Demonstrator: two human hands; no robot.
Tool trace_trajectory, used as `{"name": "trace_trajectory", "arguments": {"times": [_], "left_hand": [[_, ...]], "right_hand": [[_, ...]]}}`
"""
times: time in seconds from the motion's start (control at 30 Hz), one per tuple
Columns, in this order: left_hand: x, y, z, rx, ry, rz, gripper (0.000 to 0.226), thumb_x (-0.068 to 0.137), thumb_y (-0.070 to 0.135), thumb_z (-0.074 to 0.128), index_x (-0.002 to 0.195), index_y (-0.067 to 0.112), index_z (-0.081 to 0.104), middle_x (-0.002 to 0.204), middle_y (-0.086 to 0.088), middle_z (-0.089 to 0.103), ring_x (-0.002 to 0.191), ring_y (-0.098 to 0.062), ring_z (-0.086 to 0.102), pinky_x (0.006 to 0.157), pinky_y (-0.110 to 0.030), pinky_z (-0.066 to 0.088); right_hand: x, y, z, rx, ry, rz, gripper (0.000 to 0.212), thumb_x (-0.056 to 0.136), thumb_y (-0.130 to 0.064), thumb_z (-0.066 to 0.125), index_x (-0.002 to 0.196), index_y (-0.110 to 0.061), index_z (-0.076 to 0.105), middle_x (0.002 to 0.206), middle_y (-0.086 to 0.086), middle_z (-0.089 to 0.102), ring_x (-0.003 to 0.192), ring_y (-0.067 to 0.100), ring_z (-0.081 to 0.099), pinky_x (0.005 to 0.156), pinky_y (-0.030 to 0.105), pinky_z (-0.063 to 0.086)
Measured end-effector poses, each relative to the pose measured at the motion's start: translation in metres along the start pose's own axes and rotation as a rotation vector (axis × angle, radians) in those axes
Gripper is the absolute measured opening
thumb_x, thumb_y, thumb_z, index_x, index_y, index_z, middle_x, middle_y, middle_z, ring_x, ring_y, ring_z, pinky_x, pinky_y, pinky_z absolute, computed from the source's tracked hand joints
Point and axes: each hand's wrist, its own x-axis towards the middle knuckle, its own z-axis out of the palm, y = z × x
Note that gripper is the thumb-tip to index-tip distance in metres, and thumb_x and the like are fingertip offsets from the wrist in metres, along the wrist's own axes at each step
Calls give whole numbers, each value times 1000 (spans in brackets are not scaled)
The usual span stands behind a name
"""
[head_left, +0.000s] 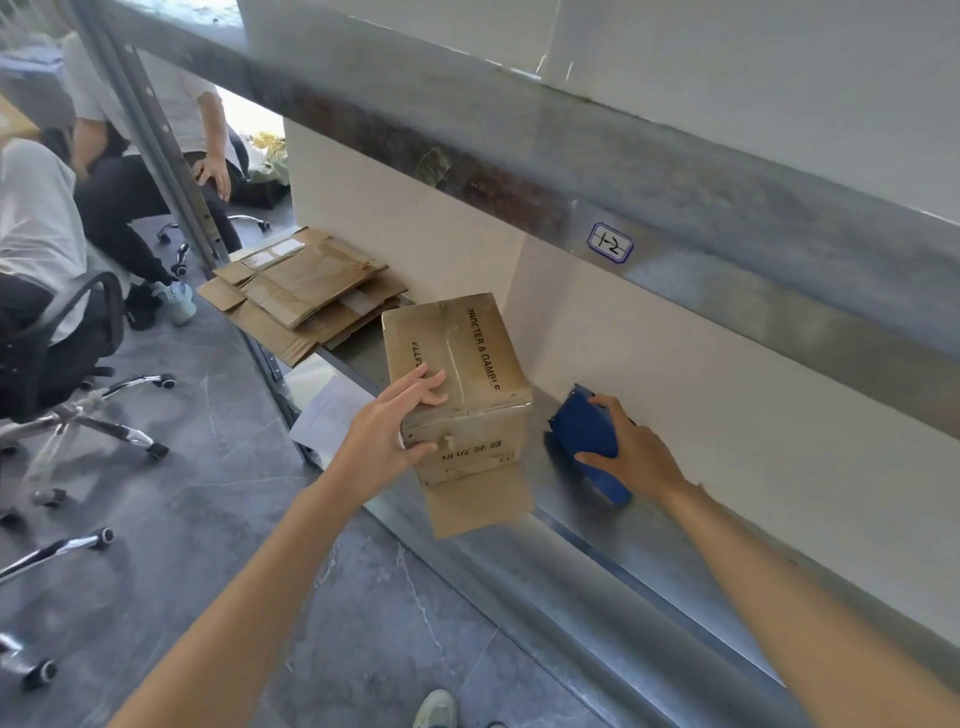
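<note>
Grey metal shelving runs along a white wall, and the lower shelf (597, 525) serves as the workbench; on it, at the near edge, stands the cardboard box (457, 358), upright and turned a little askew. The left hand (387, 441) grips its near left corner, fingers curled over the top and thumb pressed on the near face; the right hand (636, 452) is wrapped round a blue tape dispenser (584, 431), which rests on the shelf just right of the box, against the wall. The top flaps look closed and the middle seam appears glossy, perhaps already taped; one flap (478, 499) hangs loose over the shelf edge on the near side, so the sealing seems partly done, with that end left to fold up and tape.

Farther left on the shelf lies a stack of flattened cartons (306, 291), well apart from the box; a sheet of paper (332, 410) shows below the shelf edge; a handwritten label (610, 242) sits on the upper beam. Office chairs (62, 353) and seated people fill the far left floor; nothing crowds the box except the wall close behind it.
</note>
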Motion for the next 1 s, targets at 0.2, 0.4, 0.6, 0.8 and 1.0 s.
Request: {"name": "trace_trajectory", "arguments": {"times": [0.2,0.4,0.6,0.8,1.0], "left_hand": [[1,5,-1,-5,15,6,56,67,4,88,115,18,63,144,10,52,144,-7,33,114,-38,38],[1,7,0,-10,19,11,55,67,2,88,116,11,64,143,7,53,143,-7,34,115,-32,36],[1,5,1,-6,20,28,54,68,1,87,116,11,63,143,5,53,144,-9,34,116,-30,34],[3,8,0,-25,5,36,51,71,18,87,116,14,63,143,7,52,144,-8,33,116,-33,34],[6,15,2,-67,28,-17,51,69,38,84,112,17,65,140,13,54,142,-4,34,116,-36,32]], "right_hand": [[-7,25,14,-33,37,14,81,87,-50,68,152,-39,20,87,-5,67,52,12,55,55,34,50],[-8,25,23,-42,51,39,84,89,-57,60,154,-40,9,81,6,68,53,15,58,52,36,53],[-12,21,20,-246,86,46,71,94,-65,41,153,-46,8,128,5,52,113,27,52,74,36,51],[-13,0,-8,-442,63,66,69,96,-65,32,155,-43,5,127,6,44,105,27,47,77,38,51],[1,-74,-34,-32,207,-323,71,89,-60,56,149,-36,28,137,-8,42,123,14,43,93,31,44]]}}
